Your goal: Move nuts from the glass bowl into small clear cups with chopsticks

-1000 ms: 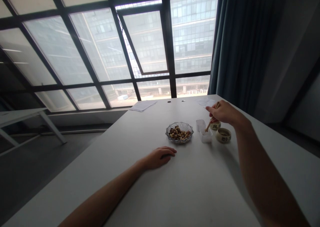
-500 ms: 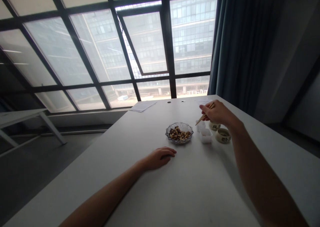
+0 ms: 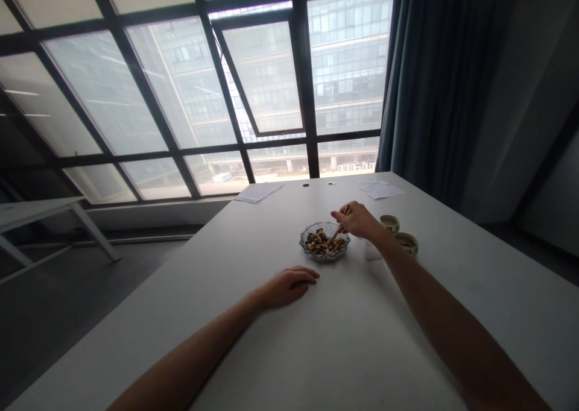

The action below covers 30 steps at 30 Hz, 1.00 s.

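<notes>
Your right hand (image 3: 357,220): pinching wooden chopsticks (image 3: 339,230), tips at the mixed nuts (image 3: 320,242) in a cut-glass bowl (image 3: 312,255), mid-frame on the tabletop (image 3: 316,351). Your left hand (image 3: 289,287): empty, resting apart. Right of the bowl: ceramic cups (image 3: 389,223), lettering unreadable; plastic cup (image 3: 371,251), partly hidden behind your wrist.

The left hand (image 3: 287,287) lies palm down with fingers loosely curled, while the right hand (image 3: 357,220) reaches farther forward, its fingers pinched together, wrist slightly bent.
</notes>
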Tool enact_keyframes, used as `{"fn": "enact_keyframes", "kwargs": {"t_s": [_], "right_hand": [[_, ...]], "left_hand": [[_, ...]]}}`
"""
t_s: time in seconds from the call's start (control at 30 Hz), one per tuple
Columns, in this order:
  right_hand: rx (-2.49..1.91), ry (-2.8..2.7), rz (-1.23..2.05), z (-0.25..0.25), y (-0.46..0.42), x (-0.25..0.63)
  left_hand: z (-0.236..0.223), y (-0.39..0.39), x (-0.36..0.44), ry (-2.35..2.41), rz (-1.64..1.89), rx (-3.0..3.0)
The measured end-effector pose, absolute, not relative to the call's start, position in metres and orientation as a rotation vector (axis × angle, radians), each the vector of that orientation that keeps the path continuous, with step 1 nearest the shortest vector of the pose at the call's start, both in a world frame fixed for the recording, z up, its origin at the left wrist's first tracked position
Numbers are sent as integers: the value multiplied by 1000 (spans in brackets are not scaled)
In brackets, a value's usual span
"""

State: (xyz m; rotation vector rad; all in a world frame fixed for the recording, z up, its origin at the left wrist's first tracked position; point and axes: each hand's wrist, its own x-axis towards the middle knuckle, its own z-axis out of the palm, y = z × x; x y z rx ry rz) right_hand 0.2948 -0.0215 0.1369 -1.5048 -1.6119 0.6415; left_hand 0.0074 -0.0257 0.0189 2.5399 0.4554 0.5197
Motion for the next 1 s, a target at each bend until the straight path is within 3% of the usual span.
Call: {"fn": "enact_keyframes", "kwargs": {"t_s": [1.0], "right_hand": [[-1540, -1709, 531, 131, -20, 288]], "left_hand": [[19, -25, 9, 449, 527, 2533]]}}
